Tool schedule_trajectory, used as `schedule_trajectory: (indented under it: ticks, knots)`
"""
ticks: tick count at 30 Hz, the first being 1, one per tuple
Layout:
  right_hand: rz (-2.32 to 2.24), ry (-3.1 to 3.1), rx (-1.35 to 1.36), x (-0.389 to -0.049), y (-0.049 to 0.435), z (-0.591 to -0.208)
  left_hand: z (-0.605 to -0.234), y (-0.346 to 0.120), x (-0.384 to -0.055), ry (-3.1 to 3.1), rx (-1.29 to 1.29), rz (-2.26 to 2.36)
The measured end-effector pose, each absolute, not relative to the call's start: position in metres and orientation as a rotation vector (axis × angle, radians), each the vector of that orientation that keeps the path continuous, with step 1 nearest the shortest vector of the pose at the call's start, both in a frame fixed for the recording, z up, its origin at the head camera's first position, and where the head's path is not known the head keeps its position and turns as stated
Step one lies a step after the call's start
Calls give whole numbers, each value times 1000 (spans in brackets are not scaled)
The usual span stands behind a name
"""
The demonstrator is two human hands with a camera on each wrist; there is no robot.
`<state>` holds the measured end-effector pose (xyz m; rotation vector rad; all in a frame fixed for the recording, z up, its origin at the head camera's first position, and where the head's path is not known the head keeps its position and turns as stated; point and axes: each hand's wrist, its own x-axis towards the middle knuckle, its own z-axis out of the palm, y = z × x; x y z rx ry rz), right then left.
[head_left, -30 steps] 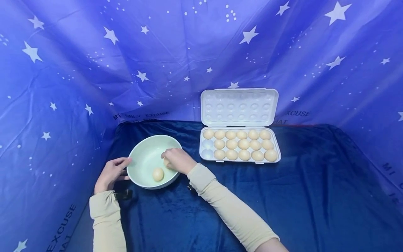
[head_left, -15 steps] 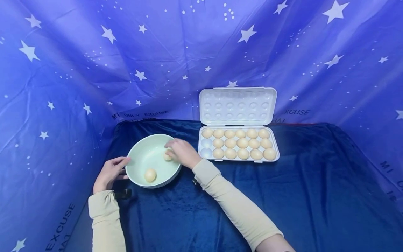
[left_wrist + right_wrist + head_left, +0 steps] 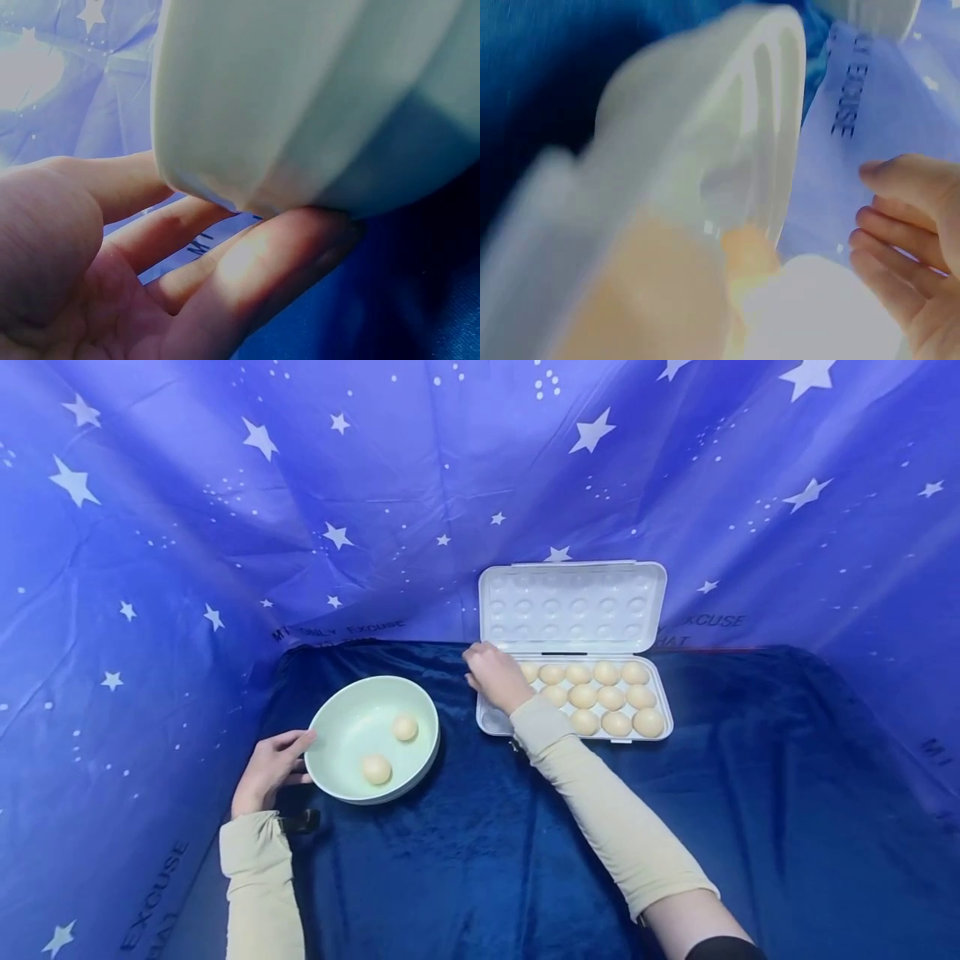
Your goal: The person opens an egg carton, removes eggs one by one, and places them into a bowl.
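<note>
In the head view, a pale green bowl stands on the left with two round beige eggs, one farther back and one nearer. My left hand grips the bowl's left side, thumb at the rim; the left wrist view shows fingers against the bowl's ribbed wall and lower edge. My right hand is over the left end of a white egg box, hiding some eggs there. Its fingers are loosely bent with nothing in them in the right wrist view, near the box edge.
The box's white lid stands raised behind the rows of eggs. Dark blue velvety cloth covers the table. A blue star-patterned curtain hangs behind and at the sides.
My right hand has left an egg in the bowl and moved right to the egg box. The eggs in the bowl have rolled slightly. My left hand stays at the bowl.
</note>
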<state>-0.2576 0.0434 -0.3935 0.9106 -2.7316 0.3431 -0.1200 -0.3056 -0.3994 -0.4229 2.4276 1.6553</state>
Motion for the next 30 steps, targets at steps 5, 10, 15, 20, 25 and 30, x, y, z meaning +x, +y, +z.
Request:
schedule_trajectory:
  ticks: [5, 10, 15, 20, 25, 30]
  knots:
    - [355, -2781, 810, -269, 65, -394, -401, -301, -125, 2434, -445, 1649]
    - [461, -2849, 793, -279, 76, -400, -402, -302, -125, 2430, -451, 1646]
    - [528, -2861, 861, -282, 79, -412, -399, -305, -121, 2425, -460, 1626]
    - [537, -2856, 875, -282, 78, -413, -398, -307, -120, 2403, -448, 1653]
    - [617, -2881, 808, -282, 76, -414, -398, -308, -120, 2403, -439, 1672]
    - [672, -2866, 715, -281, 77, -415, -401, -308, -121, 2395, -444, 1676]
